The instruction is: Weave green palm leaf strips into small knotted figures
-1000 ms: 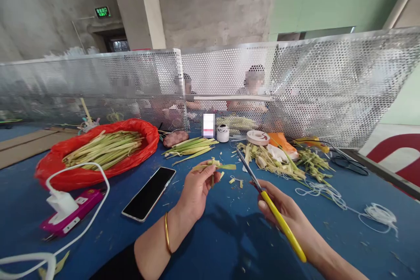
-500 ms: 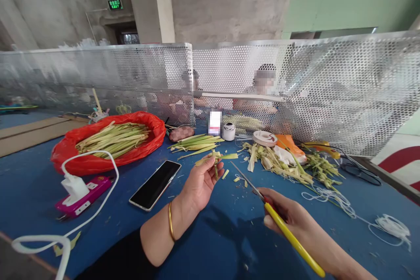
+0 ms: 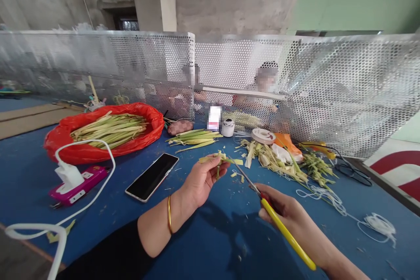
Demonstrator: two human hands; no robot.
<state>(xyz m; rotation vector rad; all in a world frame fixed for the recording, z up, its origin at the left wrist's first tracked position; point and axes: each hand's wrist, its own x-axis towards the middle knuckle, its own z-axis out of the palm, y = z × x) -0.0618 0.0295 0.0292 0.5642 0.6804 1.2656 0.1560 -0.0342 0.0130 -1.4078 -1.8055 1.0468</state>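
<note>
My left hand [image 3: 201,179] is closed in a pinch on a small folded piece of green leaf strips [image 3: 219,159], held above the blue table [image 3: 210,236]. My right hand [image 3: 282,212] grips yellow-handled scissors [image 3: 272,216]. Their blades [image 3: 241,176] point up and left, and the tips reach the leaf piece. A gold bangle sits on my left wrist.
A red plastic bag [image 3: 98,144] of green leaf strips lies at the left. A black phone [image 3: 151,176], a pink power strip with white charger [image 3: 77,181], leaf trimmings [image 3: 278,159], white string [image 3: 341,203] and a tape roll [image 3: 262,135] lie around. Other people sit behind a perforated metal screen [image 3: 328,87].
The scissors' tips have closed in from the right until they meet the leaf piece in my left hand. The camera has shifted slightly.
</note>
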